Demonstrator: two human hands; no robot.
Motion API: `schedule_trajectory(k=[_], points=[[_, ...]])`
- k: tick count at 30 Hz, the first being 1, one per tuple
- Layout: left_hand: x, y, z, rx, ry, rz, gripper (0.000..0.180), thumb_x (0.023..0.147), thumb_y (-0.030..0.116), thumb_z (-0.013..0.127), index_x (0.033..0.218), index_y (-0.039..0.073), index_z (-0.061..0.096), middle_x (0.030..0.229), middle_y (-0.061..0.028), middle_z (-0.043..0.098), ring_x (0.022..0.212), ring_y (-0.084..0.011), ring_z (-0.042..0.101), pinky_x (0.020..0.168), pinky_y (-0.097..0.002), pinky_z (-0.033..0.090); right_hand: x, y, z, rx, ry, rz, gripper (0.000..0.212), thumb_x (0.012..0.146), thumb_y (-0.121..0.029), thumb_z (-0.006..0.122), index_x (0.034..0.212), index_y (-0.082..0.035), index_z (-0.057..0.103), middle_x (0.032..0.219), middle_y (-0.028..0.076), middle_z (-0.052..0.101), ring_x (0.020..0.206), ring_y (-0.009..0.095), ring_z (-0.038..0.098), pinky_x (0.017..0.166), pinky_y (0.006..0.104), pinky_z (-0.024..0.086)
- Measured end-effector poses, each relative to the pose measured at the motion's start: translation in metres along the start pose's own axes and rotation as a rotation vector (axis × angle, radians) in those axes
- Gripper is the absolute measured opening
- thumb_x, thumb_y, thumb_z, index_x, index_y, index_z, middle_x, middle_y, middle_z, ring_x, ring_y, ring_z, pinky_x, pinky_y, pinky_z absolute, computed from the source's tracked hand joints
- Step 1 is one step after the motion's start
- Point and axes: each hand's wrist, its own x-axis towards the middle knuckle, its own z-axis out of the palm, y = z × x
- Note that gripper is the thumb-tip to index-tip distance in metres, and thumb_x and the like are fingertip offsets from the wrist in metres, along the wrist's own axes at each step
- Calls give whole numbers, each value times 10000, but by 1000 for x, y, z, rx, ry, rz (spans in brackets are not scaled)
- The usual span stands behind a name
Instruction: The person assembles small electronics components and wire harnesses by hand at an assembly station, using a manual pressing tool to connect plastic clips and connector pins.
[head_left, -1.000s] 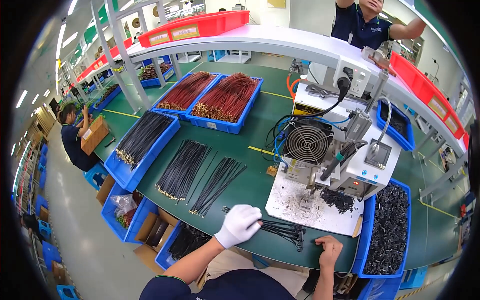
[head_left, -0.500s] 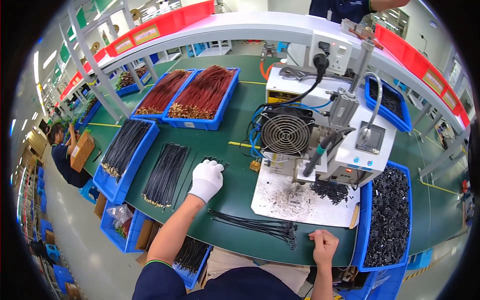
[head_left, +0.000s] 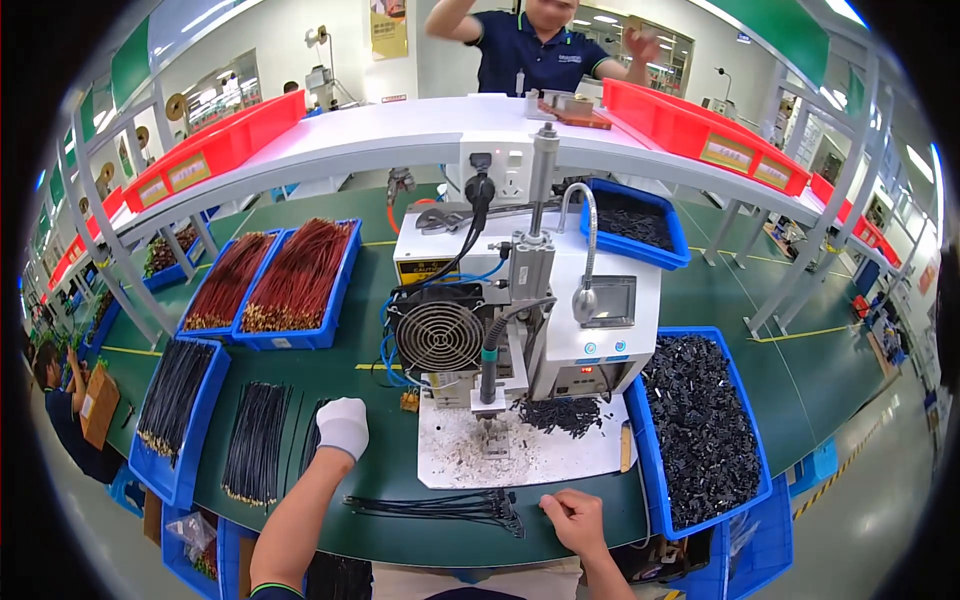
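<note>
I cannot tell whether my gloved left grip (head_left: 343, 428) pinches the black wires (head_left: 311, 438), likely light, springy, best held mid-bundle; my right grip (head_left: 577, 521) curls closed.

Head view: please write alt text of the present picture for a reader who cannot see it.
A person's white-gloved left hand is over a small group of black cables on a green bench, while the bare right hand is curled beside another bundle. Beyond them stands a white machine with a fan; to its right, a blue bin holds small black parts.
</note>
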Motion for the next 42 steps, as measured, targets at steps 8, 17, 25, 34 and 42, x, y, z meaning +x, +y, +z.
schedule_trajectory(k=[8, 17, 25, 34, 42], points=[[4, -5, -12, -108, 45, -61, 203, 887, 88, 761, 1058, 103, 871, 1030, -207, 847, 1029, -420, 831, 905, -503, 661, 5, -9, 1, 1, -1, 8, 303, 999, -161, 861, 813, 54, 754, 645, 101, 589, 553, 188, 513, 554, 378, 394], [-33, -48, -47, -483, 439, 288, 143, 930, 62, 687, 1016, 69, 801, 1028, -177, 787, 988, -413, 762, 882, -497, 625, 4, -4, 5, 32, -1, 33, 285, 998, -141, 858, 827, 63, 755, 647, 89, 583, 560, 161, 495, 552, 363, 379], [-130, 12, -112, -853, 157, 632, 211, 976, 50, 663, 1122, 60, 813, 1094, -170, 730, 960, -408, 743, 856, -471, 625, 11, -40, -2, -20, -26, -29, 145, 972, -73, 866, 1079, 22, 847, 904, 67, 781, 709, 105, 594, 629, 295, 457], [-162, 97, -83, -986, -4, 796, 149, 1048, 163, 717, 1132, 67, 794, 1044, -162, 769, 985, -397, 762, 862, -477, 622, 14, -88, 21, 186, -274, -213, 310, 977, -105, 905, 1257, 1, 825, 1028, 80, 798, 844, 171, 687, 747, 314, 567], [-166, 103, -87, -961, 12, 756, 152, 1032, 164, 743, 1093, 48, 821, 1006, -168, 800, 917, -396, 784, 813, -465, 631, 23, -91, 24, 234, -309, -182, 139, 1016, -84, 864, 1135, -13, 861, 993, 82, 800, 824, 153, 692, 729, 295, 560]])
